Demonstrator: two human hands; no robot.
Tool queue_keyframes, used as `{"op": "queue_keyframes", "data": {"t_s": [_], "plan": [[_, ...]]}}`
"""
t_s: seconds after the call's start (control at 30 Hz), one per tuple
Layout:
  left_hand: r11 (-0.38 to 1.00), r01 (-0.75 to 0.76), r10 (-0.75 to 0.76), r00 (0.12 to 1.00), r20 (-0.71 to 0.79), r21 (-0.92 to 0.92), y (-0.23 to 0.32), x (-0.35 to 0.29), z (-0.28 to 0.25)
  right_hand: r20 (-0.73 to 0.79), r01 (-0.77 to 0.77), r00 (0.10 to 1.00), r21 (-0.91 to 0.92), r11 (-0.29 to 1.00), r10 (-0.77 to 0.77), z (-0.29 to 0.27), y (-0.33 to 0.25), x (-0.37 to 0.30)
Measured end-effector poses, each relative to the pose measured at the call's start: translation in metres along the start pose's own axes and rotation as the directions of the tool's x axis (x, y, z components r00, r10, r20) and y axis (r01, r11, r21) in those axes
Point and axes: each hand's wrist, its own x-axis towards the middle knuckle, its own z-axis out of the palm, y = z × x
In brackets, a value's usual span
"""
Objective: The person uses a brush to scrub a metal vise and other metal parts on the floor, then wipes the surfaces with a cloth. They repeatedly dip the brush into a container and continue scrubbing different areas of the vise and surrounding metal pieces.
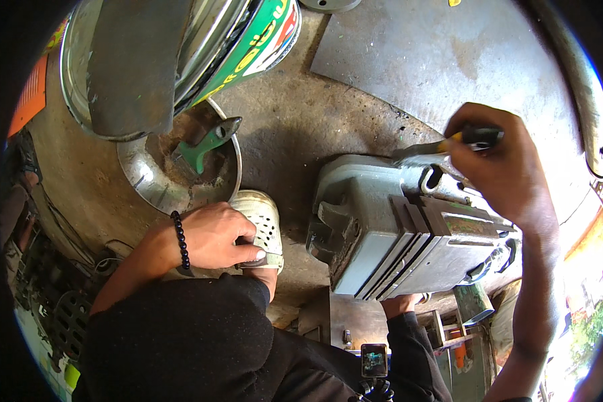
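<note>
A heavy grey vise, with its stacked jaw plates facing me, sits on the floor right of centre. My right hand is closed round the black and yellow handle of a flat-ended hand tool. The tool's grey end touches or lies just over the vise's far top edge; whether it is a scraper or a brush I cannot tell. My left hand, below a black bead bracelet, rests by my knee and the pale clog. Its fingers are curled with nothing visible in them.
A shallow metal dish holds a green-handled tool. Behind it stands a green-labelled metal can with a dark plate across it. A large metal sheet lies at the far right. A small screen device is near my lap.
</note>
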Motion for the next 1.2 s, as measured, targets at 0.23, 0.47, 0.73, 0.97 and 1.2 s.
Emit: {"op": "queue_keyframes", "data": {"t_s": [0.23, 0.47, 0.73, 0.97, 1.2], "plan": [[0.998, 0.061, -0.062, 0.996, 0.065, 0.015, 0.004, 0.0, -0.002, 0.158, 0.051, 0.987, -0.074, 0.996, -0.039, 0.036, -0.025, 0.023], [0.998, 0.059, -0.059, 0.998, 0.034, -0.017, 0.007, -0.001, -0.005, 0.12, 0.034, 0.991, 0.241, 0.97, -0.064, 0.035, -0.03, 0.036], [0.996, 0.089, -0.087, 0.994, 0.066, -0.014, 0.008, 0.0, -0.005, 0.158, -0.118, 0.983, 0.167, 0.979, 0.092, 0.024, 0.005, 0.029], [0.997, 0.07, -0.071, 0.995, 0.066, 0.008, 0.005, 0.0, -0.005, 0.088, -0.154, 0.983, -0.061, 0.986, 0.159, -0.002, 0.022, 0.02], [0.997, 0.081, -0.082, 0.995, 0.05, 0.008, 0.006, 0.002, -0.006, -0.058, -0.067, 0.996, -0.115, 0.991, 0.061, -0.024, 0.012, 0.018]]}}
